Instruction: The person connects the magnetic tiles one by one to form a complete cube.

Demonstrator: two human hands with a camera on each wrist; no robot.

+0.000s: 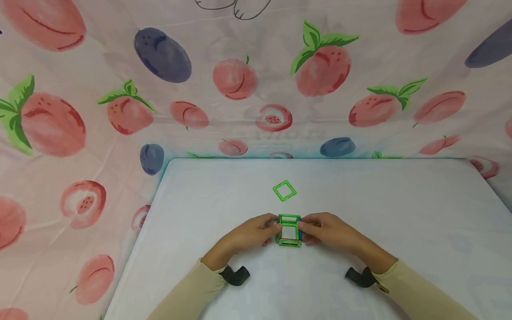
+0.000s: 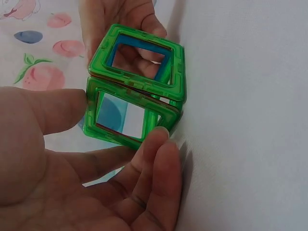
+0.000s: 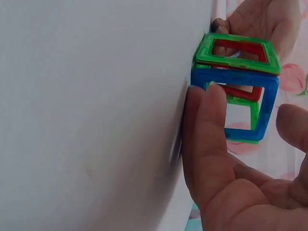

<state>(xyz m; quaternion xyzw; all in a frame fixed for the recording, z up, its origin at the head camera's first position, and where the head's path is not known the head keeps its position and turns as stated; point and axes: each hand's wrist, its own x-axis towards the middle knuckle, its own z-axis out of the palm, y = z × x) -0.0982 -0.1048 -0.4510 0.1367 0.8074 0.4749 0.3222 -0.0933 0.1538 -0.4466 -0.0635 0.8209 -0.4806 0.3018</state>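
Note:
A small box of magnetic tiles (image 1: 290, 224) stands on the white table between both hands. Its frames are mostly green, with a blue tile (image 3: 268, 108) facing the right hand and a red tile (image 3: 243, 46) showing through. My left hand (image 1: 254, 231) holds the box from the left, thumb at the upper edge of a green tile (image 2: 130, 86) and fingers at its lower side. From the right, my right hand (image 1: 330, 227) holds the blue side, its fingertips against that frame. Farther back lies a loose green square tile (image 1: 278, 194), flat and turned cornerwise.
A fruit-print cloth (image 1: 240, 120) hangs behind the white table (image 1: 192, 195) and along its left side. Black curved pieces (image 1: 236, 276) sit at both wrists, by the beige sleeves (image 1: 192, 289).

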